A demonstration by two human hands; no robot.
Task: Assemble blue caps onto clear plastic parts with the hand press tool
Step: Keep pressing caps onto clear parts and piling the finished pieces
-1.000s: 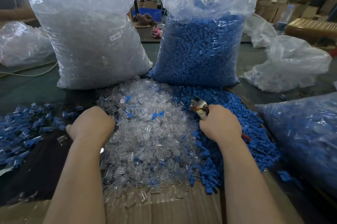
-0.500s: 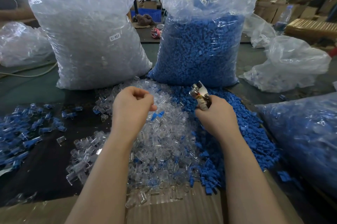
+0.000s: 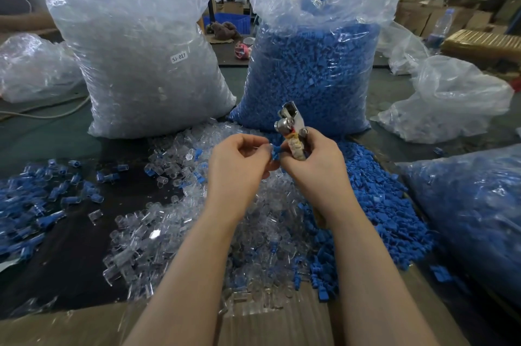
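Left hand [image 3: 239, 165] pinching blue cap [image 3: 276, 152] beside right hand [image 3: 311, 161] clasping hand press tool [image 3: 291, 131]; seating squarely before squeezing advisable.

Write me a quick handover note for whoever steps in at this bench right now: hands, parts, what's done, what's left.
Left hand: pinching a small part at its fingertips, against the blue cap.
Right hand: gripping the hand press tool, head up, fingertips also on the cap.
Loose clear parts are piled centre, loose blue caps to the right, with full bags behind.
Done: assembled pieces lie at left.
Left: press this cap on, drop it left, repeat through the piles.
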